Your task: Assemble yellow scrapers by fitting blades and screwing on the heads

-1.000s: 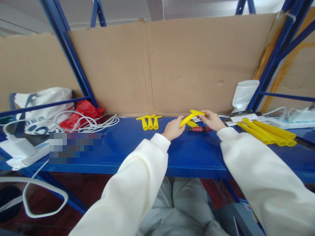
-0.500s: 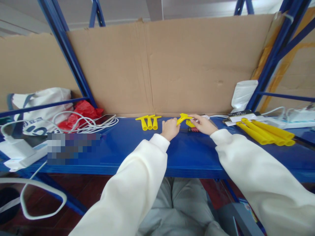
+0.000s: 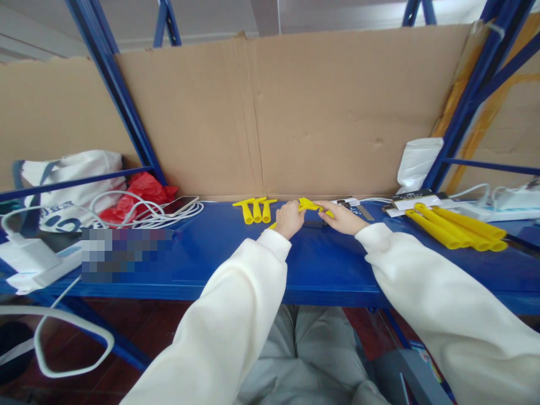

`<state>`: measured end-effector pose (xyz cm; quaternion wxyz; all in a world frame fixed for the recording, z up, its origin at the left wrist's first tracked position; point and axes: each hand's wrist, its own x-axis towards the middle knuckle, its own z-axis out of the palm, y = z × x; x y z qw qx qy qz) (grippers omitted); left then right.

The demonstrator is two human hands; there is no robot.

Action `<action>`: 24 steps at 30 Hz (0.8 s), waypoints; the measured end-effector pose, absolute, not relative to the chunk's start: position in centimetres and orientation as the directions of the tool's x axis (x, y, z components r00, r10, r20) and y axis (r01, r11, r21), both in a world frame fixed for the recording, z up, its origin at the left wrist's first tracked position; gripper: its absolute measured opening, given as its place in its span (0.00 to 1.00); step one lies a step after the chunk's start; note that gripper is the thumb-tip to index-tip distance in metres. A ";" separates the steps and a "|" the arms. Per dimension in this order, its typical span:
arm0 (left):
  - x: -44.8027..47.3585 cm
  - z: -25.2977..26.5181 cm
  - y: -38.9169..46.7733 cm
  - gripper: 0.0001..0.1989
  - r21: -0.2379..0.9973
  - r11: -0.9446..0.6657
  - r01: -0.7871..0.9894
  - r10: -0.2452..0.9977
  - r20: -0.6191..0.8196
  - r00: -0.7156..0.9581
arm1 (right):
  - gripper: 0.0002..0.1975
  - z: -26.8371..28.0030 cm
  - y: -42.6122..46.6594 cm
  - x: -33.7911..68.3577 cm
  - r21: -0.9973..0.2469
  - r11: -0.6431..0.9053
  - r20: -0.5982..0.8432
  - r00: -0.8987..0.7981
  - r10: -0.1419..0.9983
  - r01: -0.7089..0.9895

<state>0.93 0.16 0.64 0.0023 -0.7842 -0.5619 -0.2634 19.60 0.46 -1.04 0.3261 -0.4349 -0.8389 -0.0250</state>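
Note:
My left hand (image 3: 289,219) is closed around a yellow plastic T-shaped handle (image 3: 307,204). Its wide head points right, and the tube end shows below my wrist. My right hand (image 3: 342,218) pinches a small yellow piece (image 3: 326,212) against the right side of that head; my fingers partly cover it. Under the hands, a thin dark rod (image 3: 313,224) lies on the blue shelf (image 3: 228,253). To the left of my left hand, three similar yellow T-shaped handles (image 3: 256,211) lie side by side.
Several long yellow tubes (image 3: 459,226) lie at the right beside black-and-white packets (image 3: 413,198). A flat metal strip (image 3: 365,212) is behind my right wrist. White cables (image 3: 177,211), a red plastic bag (image 3: 145,191) and a white cloth bag (image 3: 80,180) occupy the left. Cardboard (image 3: 337,112) stands behind.
The handle in my left hand has swung from upright-slanted to lying flatter, its tube end now toward the lower left. My right hand has shifted slightly left with the small yellow piece.

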 end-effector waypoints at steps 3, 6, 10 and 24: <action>0.9 0.4 0.4 0.14 0.321 -0.375 0.870 0.883 0.410 0.229 | 0.20 -0.4 0.9 21.4 -0.266 0.490 0.618 -0.244 0.748 0.830; 0.8 0.2 0.4 0.14 0.337 -0.383 0.860 0.886 0.399 0.238 | 0.17 0.3 1.0 23.9 -0.310 0.204 0.606 0.028 0.795 0.929; 0.8 0.1 0.4 0.13 0.352 -0.394 0.849 0.887 0.387 0.251 | 0.14 0.5 0.6 26.9 -0.304 -0.197 0.406 0.313 0.859 0.932; 0.8 0.0 0.4 0.14 0.368 -0.400 0.839 0.890 0.375 0.259 | 0.18 -0.8 1.4 29.0 -0.210 -0.473 0.153 0.507 0.848 0.855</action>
